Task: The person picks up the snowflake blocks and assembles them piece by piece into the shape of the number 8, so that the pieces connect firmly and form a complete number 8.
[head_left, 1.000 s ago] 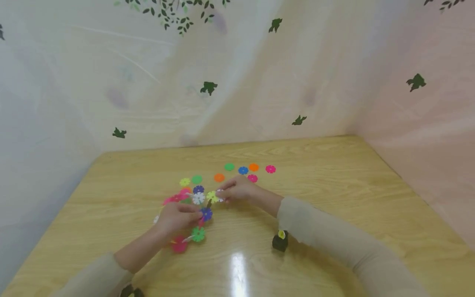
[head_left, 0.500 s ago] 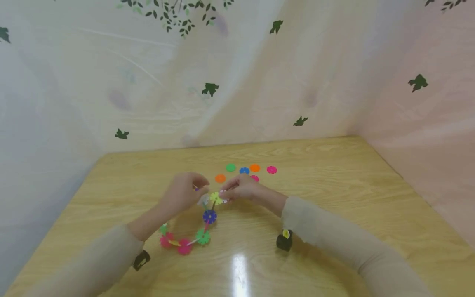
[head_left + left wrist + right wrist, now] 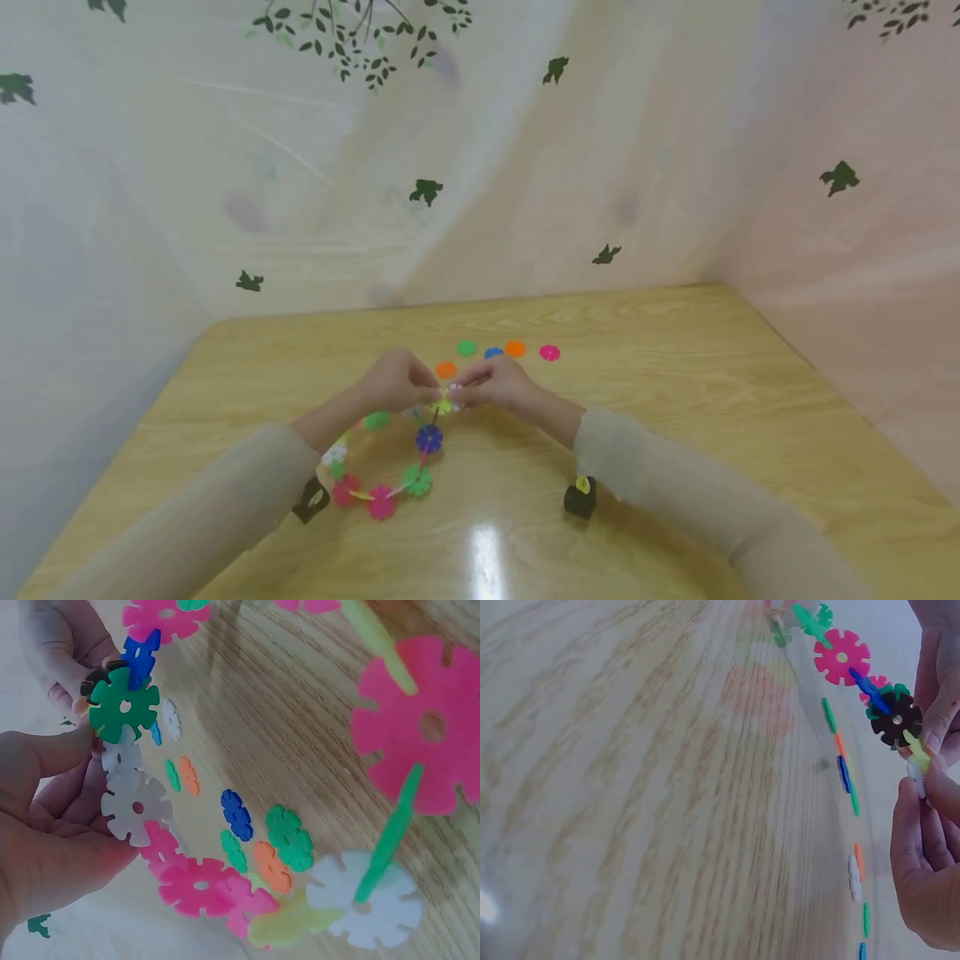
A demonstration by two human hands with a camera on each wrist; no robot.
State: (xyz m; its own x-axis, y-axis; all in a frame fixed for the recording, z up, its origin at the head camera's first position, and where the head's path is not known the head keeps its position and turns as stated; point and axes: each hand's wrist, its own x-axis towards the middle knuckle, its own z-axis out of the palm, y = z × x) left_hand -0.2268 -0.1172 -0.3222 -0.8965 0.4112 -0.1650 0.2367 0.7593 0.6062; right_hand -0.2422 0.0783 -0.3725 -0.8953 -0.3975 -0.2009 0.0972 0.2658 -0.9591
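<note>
"Left of centre on the table (image 3: 675, 417), how does the chain of notched discs (image 3: 382, 502) look from your seat?"

"Spread into a ring on my feed; a second ago the left hand (image 3: 396, 383) lay across it, at a dark blue disc (image 3: 429, 439) on its right side; that hand has since gone far and right, its fingertips now just beside those of the right hand (image 3: 501, 385), which has hardly moved."

"And the grips?"

"Both grasping; I see the right hand pinch a small white disc (image 3: 916, 780) next to a yellow disc (image 3: 917, 752); the left pinches the chain close by, though exactly which piece I cannot tell."

"Meaning what for the work?"

"Two parts of the chain seem brought together, so I judge a join to be in hand; whether any slots have caught, the fingers hide from me."

"Farther out?"

"Loose on the far side, a green disc (image 3: 467, 347), an orange disc (image 3: 515, 348) and a pink disc (image 3: 550, 352); behind them, a pale curtain (image 3: 337, 208)."
</note>
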